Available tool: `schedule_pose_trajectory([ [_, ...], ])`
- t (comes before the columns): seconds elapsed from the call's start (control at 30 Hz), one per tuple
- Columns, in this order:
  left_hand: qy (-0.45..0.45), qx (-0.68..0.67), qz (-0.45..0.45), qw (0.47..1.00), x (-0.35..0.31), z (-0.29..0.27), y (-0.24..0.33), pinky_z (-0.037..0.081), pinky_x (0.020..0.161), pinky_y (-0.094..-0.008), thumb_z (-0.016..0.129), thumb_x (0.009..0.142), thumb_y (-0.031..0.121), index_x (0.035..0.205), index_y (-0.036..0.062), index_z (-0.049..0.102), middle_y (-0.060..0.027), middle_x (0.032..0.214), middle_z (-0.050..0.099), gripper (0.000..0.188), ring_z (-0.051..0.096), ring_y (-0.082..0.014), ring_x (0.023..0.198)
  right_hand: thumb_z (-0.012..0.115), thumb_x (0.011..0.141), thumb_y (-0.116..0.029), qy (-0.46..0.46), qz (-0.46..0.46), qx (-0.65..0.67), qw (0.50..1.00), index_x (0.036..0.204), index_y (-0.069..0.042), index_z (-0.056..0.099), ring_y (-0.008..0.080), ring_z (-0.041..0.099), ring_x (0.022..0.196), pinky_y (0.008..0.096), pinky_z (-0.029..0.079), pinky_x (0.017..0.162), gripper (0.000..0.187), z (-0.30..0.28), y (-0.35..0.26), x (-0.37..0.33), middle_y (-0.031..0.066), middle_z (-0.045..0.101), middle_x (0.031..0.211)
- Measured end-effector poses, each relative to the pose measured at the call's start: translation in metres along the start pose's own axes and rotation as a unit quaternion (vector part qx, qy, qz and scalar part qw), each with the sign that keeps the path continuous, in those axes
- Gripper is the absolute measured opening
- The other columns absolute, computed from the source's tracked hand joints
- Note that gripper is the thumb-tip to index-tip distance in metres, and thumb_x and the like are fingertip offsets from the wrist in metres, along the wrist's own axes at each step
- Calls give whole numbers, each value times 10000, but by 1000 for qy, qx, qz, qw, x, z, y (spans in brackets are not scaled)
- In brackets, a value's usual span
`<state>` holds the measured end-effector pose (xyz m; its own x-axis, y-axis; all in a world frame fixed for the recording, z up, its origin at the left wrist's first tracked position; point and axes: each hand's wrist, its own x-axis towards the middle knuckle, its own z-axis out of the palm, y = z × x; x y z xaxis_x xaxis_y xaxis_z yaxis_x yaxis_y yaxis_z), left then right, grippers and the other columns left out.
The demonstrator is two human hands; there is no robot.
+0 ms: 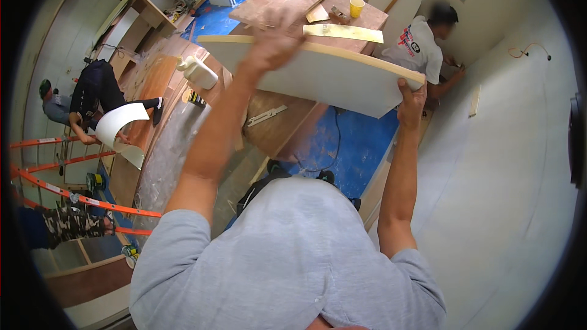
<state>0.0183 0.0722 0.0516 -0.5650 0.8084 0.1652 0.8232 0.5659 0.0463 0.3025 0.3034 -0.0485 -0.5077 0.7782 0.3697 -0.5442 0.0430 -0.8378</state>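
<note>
Grey shirt (287, 250) filled the foreground; the right hand (411, 104) had fingers clamped on the white panel (333, 79); the left hand (272, 49) was blurred, finger state indeterminable.

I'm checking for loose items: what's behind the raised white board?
Past the top edge of the white board, a brown tabletop, a yellow cup and a yellow strip show. Whatever lies directly behind the board is covered.

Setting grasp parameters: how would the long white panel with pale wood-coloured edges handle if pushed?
The white panel is probably stiff: it has a thick edge and no obvious sag. Stood on edge, it would likely tip, being tall for its thickness. Its smooth-looking face may be slippery.
</note>
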Motion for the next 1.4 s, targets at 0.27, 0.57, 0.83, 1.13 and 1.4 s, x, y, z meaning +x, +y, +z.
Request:
schedule_pose_trajectory([
  [0.27, 25, -20, 162, 986, -18, 9, 218, -8, 1271, -595, 324, 985, 767, 1643, 96, 279, -206, 1711, 201, 940, 40, -422, 1598, 866, 858, -171, -62, -11, 22, 998, 1111, -71, 584, 88, 586, 944, 267, 476, 904, 391, -15, 0, 0, -21, 616, 977],
  [0.57, 76, 132, 57, 987, -47, 0, 26, 37, 1225, -709, 422, 986, 711, 1624, 203, 349, -96, 1720, 243, 818, 72, -408, 1600, 865, 853, -144, 7, -5, -38, 999, 1083, -66, 613, 91, 571, 930, 259, 456, 879, 349, -6, -4, 2, -26, 613, 975],
  [0.83, 13, 131, -227, 965, -86, -30, -154, 81, 1222, -703, 427, 925, 815, 1658, 231, 243, -116, 1744, 145, 956, 62, -410, 1601, 858, 866, -175, -19, -3, -33, 999, 1090, -72, 610, 89, 556, 937, 270, 443, 893, 350, -6, -10, 2, -29, 595, 989],
  [1.13, 46, 107, -71, 991, -92, -3, 15, 44, 1256, -639, 394, 857, 892, 1650, -7, 112, -206, 1738, 38, 1231, -7, -378, 1609, 825, 902, -144, -15, 11, -49, 999, 1070, -77, 585, 82, 539, 957, 254, 431, 900, 300, -11, -6, 2, -23, 577, 1003],
  [1.4, 110, -49, 122, 985, -71, 21, 167, 50, 1278, -574, 553, 862, 789, 1599, -116, 183, -321, 1677, 172, 1225, 88, -430, 1593, 819, 895, -97, -30, -12, -57, 998, 1054, -81, 580, 73, 537, 918, 250, 450, 854, 288, -3, -12, 9, -33, 572, 969],
])
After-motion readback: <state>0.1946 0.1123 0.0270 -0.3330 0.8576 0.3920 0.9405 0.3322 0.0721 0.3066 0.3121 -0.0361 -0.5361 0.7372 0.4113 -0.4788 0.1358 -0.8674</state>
